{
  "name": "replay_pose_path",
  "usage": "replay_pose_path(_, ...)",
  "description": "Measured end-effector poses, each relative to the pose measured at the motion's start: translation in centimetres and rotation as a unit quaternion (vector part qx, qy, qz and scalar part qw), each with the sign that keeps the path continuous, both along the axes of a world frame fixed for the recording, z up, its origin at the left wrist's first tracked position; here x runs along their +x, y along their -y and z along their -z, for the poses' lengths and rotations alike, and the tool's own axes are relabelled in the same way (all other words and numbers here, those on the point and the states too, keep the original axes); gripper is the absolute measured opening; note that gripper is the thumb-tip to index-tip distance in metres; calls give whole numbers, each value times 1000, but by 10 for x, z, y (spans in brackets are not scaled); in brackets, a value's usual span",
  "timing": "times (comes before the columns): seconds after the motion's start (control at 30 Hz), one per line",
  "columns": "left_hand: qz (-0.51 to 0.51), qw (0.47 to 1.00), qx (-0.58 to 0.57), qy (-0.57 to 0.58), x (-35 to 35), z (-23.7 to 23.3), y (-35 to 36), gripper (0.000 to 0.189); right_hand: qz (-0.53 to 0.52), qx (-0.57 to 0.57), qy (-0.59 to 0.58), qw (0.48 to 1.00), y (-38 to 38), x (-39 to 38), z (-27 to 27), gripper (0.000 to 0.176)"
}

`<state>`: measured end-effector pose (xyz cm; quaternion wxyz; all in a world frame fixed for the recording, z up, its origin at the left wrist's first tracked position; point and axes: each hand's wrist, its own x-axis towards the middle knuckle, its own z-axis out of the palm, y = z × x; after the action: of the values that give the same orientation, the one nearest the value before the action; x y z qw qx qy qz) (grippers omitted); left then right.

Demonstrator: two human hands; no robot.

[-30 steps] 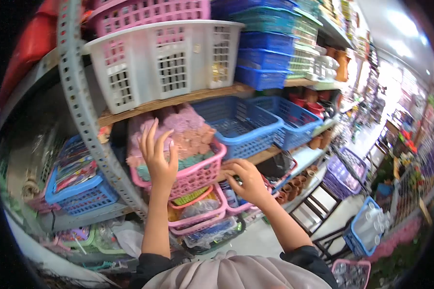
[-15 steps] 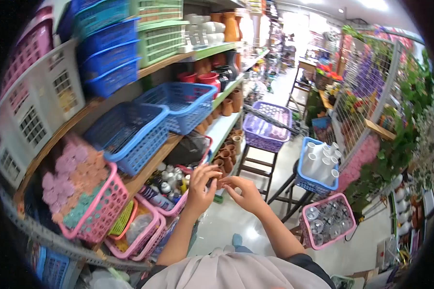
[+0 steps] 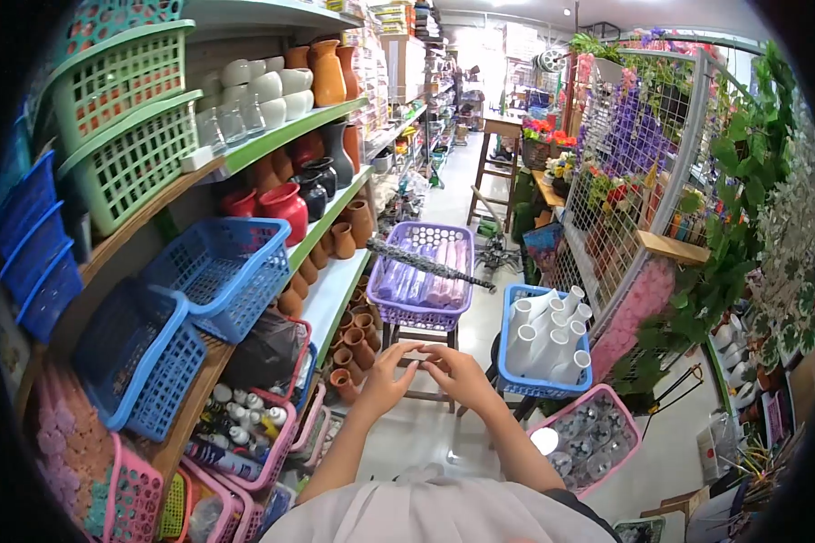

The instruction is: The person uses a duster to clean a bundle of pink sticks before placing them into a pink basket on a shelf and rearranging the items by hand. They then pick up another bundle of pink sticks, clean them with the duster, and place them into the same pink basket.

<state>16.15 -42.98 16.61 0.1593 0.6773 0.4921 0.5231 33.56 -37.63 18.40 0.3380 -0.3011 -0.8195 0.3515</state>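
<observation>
In front of my body, both hands are raised over the aisle with their fingertips meeting. My left hand point(image 3: 386, 384) has its fingers curved to the right and its thumb apart from them. My right hand point(image 3: 463, 379) mirrors it, fingers bent toward the left. I make out nothing held in the gap between fingers and thumbs. Just beyond the hands, a purple basket point(image 3: 414, 316) of wrapped purple and pink bundles rests on a dark stool point(image 3: 450, 342). Across it lies a dark speckled stick point(image 3: 433, 266). To the right stands a blue basket point(image 3: 545, 389) with several white vases point(image 3: 552, 344).
A pink basket point(image 3: 631, 450) of clear glassware sits at lower right. Shelves on the left carry blue baskets point(image 3: 158, 380), green baskets point(image 3: 122, 195), a red pot point(image 3: 283, 213) and clay pots point(image 3: 358, 342). A wire mesh panel point(image 3: 643, 154) with artificial flowers lines the right side.
My view has turned left to right and lifted, so the shelves sit farther left. My hands have drawn closer together, their fingers less spread than before.
</observation>
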Motion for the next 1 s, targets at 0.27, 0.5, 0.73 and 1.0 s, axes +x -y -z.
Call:
replay_pose_path(0.27,-11,998,-54,0,3,30,-79,26,43,-57,36,997,-75,25,23,31)
replay_pose_path(0.5,-65,995,-78,13,-18,61,-163,21,92,-50,37,994,-146,23,65,25)
replay_pose_path(0.73,-50,993,-105,6,-38,89,-254,22,158,3,51,986,-230,-5,81,19)
replay_pose_path(1.0,-56,967,-239,-72,-68,180,-370,44,291,174,160,927,-334,-39,127,34)
